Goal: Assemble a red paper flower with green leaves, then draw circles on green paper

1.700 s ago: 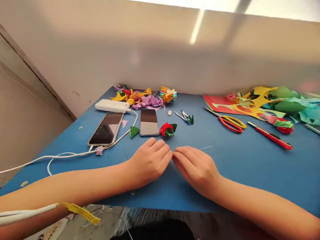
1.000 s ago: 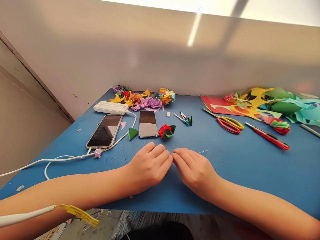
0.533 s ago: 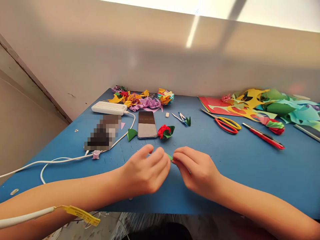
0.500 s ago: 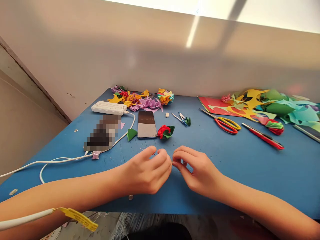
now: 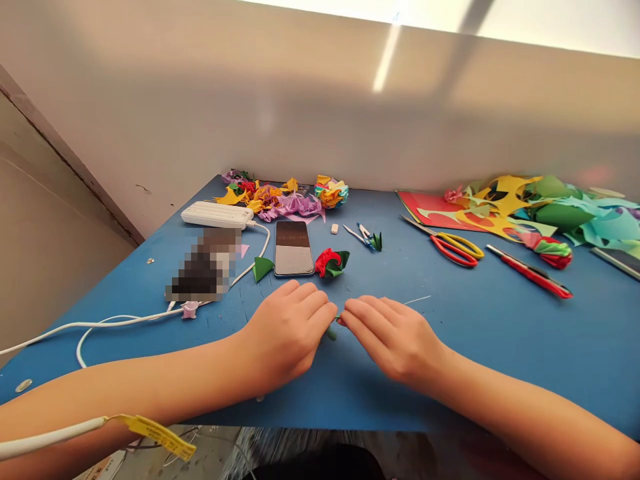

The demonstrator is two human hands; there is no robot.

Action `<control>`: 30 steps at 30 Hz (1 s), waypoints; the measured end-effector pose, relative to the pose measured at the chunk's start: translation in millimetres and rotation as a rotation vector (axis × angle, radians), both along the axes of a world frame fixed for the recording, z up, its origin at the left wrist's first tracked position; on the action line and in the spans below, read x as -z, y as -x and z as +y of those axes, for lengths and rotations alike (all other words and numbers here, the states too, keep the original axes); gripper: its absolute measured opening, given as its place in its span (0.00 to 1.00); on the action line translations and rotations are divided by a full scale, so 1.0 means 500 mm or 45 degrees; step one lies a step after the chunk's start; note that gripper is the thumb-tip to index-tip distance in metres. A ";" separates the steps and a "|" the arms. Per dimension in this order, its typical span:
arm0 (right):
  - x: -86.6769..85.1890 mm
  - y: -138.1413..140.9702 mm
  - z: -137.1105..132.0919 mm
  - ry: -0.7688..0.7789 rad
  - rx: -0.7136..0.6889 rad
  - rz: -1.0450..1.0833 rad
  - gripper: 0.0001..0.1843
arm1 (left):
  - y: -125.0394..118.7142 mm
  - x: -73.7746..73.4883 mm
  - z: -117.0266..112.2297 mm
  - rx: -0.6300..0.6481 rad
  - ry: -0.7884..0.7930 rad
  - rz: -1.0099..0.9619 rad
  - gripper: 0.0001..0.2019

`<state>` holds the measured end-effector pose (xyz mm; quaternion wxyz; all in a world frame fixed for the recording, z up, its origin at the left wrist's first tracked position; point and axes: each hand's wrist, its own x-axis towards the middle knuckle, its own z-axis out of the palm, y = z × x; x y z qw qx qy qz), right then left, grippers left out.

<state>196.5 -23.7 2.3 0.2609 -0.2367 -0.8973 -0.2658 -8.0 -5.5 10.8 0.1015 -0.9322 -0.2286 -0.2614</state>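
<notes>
My left hand (image 5: 295,330) is closed just above the table, fingers pressed together. A small piece of green paper (image 5: 331,334) pokes out beneath its fingertips, mostly hidden. Close to its right, my right hand (image 5: 393,337) is closed in a pinch, fingertips almost meeting the left ones. Beyond its knuckles a thin pale strand (image 5: 418,300) sticks out, thread or wire, I cannot tell which. In front of the hands lies a red paper flower (image 5: 329,263) with green leaves, beside a phone (image 5: 294,248). Left of the phone is a folded green paper triangle (image 5: 262,269).
Scissors (image 5: 456,249), a red cutter knife (image 5: 530,272), a compass (image 5: 367,237) and an eraser (image 5: 335,229) lie further back. Crumpled paper flowers (image 5: 295,205) sit along the wall, cut paper sheets (image 5: 565,210) at right. A white power bank (image 5: 218,215) trails a cable (image 5: 130,319) at left.
Both hands have turned so their backs face up, and the fingers have closed further. The green paper and the pale strand past my right hand now show.
</notes>
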 end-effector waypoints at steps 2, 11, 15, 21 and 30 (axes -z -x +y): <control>-0.002 0.001 -0.005 -0.190 -0.031 -0.107 0.08 | 0.001 -0.001 -0.001 -0.034 0.197 -0.057 0.09; 0.009 0.012 -0.007 0.445 0.112 0.286 0.09 | -0.001 -0.002 0.001 0.106 -0.581 0.075 0.04; 0.007 0.011 -0.001 0.544 0.086 0.335 0.05 | -0.001 0.000 0.001 0.086 -0.575 0.102 0.05; -0.003 0.009 -0.008 -0.219 -0.012 -0.084 0.05 | 0.002 -0.003 0.000 -0.018 -0.063 0.048 0.07; 0.018 0.007 -0.001 0.078 0.116 0.039 0.08 | -0.006 0.002 -0.001 0.058 -0.619 0.078 0.04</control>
